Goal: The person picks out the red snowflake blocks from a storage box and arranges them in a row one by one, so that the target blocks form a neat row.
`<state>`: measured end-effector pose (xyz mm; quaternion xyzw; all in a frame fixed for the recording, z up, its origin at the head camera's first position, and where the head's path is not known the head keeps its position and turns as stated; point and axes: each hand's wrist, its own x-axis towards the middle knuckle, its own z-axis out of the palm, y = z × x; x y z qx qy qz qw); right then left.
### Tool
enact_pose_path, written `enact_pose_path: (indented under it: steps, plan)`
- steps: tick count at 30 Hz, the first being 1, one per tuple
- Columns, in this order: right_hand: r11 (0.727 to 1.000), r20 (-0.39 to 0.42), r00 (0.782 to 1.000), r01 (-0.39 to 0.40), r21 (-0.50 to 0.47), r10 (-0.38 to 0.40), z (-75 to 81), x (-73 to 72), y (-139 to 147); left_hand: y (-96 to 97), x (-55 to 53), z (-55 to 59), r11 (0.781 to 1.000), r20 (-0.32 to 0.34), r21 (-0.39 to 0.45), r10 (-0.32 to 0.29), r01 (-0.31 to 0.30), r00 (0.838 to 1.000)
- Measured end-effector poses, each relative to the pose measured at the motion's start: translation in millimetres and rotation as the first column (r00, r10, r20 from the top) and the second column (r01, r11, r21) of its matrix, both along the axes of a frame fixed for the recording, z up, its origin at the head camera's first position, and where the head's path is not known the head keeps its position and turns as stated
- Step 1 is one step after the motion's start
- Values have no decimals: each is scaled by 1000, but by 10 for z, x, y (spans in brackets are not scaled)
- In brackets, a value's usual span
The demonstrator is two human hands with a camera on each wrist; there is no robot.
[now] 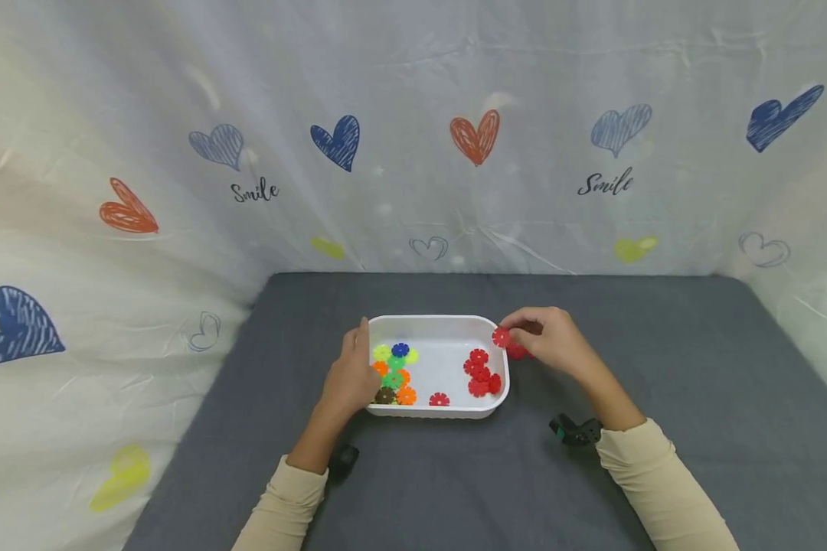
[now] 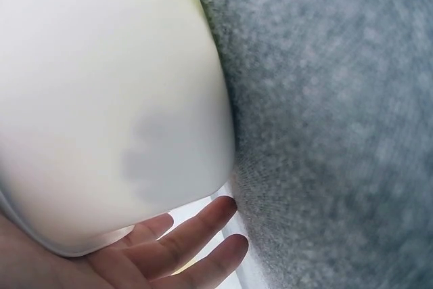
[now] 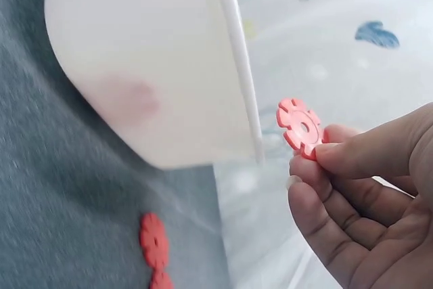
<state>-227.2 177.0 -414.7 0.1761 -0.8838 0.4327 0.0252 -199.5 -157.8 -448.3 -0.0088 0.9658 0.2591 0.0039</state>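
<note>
A white tray (image 1: 448,412) stands on the grey cloth, with small notched plastic discs inside. My left hand (image 1: 350,379) grips its left end, thumb over the rim and fingers along the outer wall (image 2: 101,99). Between thumb and fingertips, my right hand (image 1: 551,340) pinches a red notched disc (image 3: 300,126) just off the tray's right end. More red discs (image 3: 154,240) lie on the cloth below that hand, beside the tray. Inside the tray, several red discs (image 1: 478,375) cluster at the right.
Orange (image 1: 406,395), green (image 1: 392,379), yellow, blue (image 1: 400,350) and brown (image 1: 384,396) discs gather in the tray's left part. A lone red disc (image 1: 439,399) lies near its front wall. Dark devices (image 1: 577,430) sit by both wrists. A curtain printed with hearts (image 1: 475,138) hangs behind the table.
</note>
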Motion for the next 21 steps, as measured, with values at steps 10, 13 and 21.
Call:
enact_pose_path:
  steps: [10,13,21]
  plan:
    - [994,12,998,55,99,-56,-87,-174,361,-29,3,-4,1000,-10,8,4,-4,1000]
    - [990,37,997,62,124,-67,-133,-217,486,-27,5,-15,1000,-18,9,-1,1,1000]
    - [983,114,991,50,179,-71,-231,-283,740,-5,6,-16,1000,-19,23,-1,1,1000]
